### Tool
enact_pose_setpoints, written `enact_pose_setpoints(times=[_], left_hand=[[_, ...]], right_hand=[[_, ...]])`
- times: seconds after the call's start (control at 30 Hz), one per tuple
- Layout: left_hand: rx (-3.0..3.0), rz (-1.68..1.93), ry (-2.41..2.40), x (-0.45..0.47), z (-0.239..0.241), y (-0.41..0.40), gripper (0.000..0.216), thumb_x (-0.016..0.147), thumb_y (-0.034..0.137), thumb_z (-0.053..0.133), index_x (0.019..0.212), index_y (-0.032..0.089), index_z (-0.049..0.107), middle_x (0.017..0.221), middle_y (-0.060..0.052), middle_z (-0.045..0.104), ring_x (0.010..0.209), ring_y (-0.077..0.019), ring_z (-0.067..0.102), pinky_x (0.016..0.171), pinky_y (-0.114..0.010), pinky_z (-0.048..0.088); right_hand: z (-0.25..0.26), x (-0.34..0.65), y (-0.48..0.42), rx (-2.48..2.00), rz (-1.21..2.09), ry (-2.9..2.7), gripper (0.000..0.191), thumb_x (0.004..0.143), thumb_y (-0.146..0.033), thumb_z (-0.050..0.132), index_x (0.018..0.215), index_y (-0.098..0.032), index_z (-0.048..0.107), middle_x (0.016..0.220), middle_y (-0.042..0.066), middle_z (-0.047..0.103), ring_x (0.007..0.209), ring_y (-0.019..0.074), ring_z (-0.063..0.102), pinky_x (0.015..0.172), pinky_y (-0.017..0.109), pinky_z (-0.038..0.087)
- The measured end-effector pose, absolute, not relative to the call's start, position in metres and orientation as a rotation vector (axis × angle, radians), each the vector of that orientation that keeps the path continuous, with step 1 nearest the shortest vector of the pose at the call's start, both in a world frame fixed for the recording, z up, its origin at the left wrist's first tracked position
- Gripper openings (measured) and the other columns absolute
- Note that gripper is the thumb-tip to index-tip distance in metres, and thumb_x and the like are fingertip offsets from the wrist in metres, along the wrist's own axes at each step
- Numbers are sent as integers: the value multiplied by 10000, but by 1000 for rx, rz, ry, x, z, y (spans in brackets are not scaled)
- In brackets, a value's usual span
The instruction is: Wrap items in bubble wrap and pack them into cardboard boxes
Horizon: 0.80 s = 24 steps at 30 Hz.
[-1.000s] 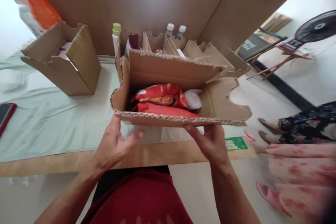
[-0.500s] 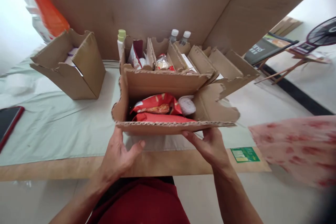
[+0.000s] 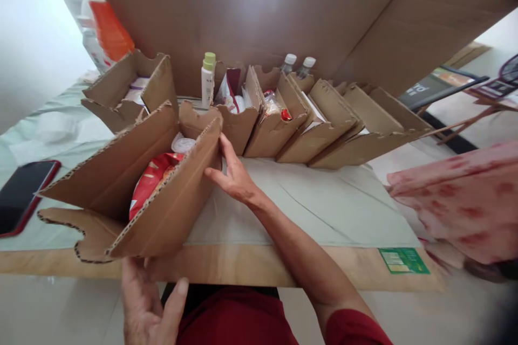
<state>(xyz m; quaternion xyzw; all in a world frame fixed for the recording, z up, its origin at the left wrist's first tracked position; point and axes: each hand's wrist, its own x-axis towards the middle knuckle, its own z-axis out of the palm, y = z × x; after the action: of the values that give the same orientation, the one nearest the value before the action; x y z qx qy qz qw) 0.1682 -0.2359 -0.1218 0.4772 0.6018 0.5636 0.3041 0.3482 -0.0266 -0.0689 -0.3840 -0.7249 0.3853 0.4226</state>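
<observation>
An open cardboard box (image 3: pixel 170 226) stands slantwise at the left front, its near end over the table's front edge. Inside it lie a red food packet (image 3: pixel 151 180) and a white rolled bundle (image 3: pixel 183 144). My right hand (image 3: pixel 234 175) grips its far right corner, thumb on the long side and fingers round the end. At the near end, the fingertips of my left hand (image 3: pixel 148 304) go out of sight under the box, while its thumb stands free. Whether the box rests on the cloth is hard to tell.
Behind are several cardboard boxes (image 3: pixel 267 137) with packets and papers, a white bottle with a green cap (image 3: pixel 208 80) and two clear bottles. Another box (image 3: pixel 117 113) and a phone (image 3: pixel 26 194) are at left. A tall cardboard panel (image 3: pixel 259 16) closes the back. Pink patterned fabric (image 3: pixel 457 199) hangs at right.
The box with the red packet has moved left, away from the row, and turned slantwise. My right hand shifted from its front underside to its far corner; my left hand came nearer to me.
</observation>
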Motion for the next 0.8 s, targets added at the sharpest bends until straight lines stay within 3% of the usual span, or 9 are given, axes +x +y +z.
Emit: enact_pose_setpoints(times=[0.2, 0.33, 0.43, 0.63, 0.8], left_hand=[[1256, 1491, 1566, 166, -135, -238, 970, 884, 333, 729, 1667, 403, 160, 1700, -92, 332, 1540, -379, 394, 1238, -626, 371], [1161, 1427, 1592, 176, -131, -245, 941, 929, 325, 687, 1676, 397, 118, 1694, -110, 344, 1565, -382, 347, 1260, -632, 315], [1074, 1362, 1627, 187, -124, -247, 915, 959, 342, 656, 1674, 419, 91, 1742, -93, 246, 1563, -382, 351, 1259, -642, 292], [1161, 1327, 1611, 192, -131, -239, 932, 942, 319, 674, 1676, 415, 107, 1773, -88, 134, 1524, -386, 420, 1215, -594, 411], [1461, 1393, 1476, 189, -135, -196, 925, 917, 290, 687, 1674, 369, 161, 1770, -97, 123, 1623, -358, 199, 1245, -593, 371]], right_hand=[[-77, 321, -22, -1094, 808, -1821, 886, 1008, -711, 405, 1696, -230, 123, 1760, 81, 225, 1640, 254, 172, 1351, 480, 147], [-85, 313, -22, -1154, 688, -1813, 817, 1042, -708, 266, 1700, -248, 114, 1757, 79, 233, 1636, 241, 187, 1345, 478, 167], [-92, 310, -25, -1125, 647, -1807, 788, 1047, -696, 242, 1681, -228, 215, 1747, 94, 259, 1627, 236, 217, 1339, 454, 189], [-115, 314, -27, -1098, 681, -1793, 614, 1061, -588, 342, 1587, -281, 426, 1675, 70, 420, 1569, 254, 346, 1291, 486, 275], [-138, 323, -15, -1233, 741, -1469, 472, 1041, -523, 389, 1297, -234, 659, 1427, 114, 648, 1369, 253, 566, 1195, 430, 403]])
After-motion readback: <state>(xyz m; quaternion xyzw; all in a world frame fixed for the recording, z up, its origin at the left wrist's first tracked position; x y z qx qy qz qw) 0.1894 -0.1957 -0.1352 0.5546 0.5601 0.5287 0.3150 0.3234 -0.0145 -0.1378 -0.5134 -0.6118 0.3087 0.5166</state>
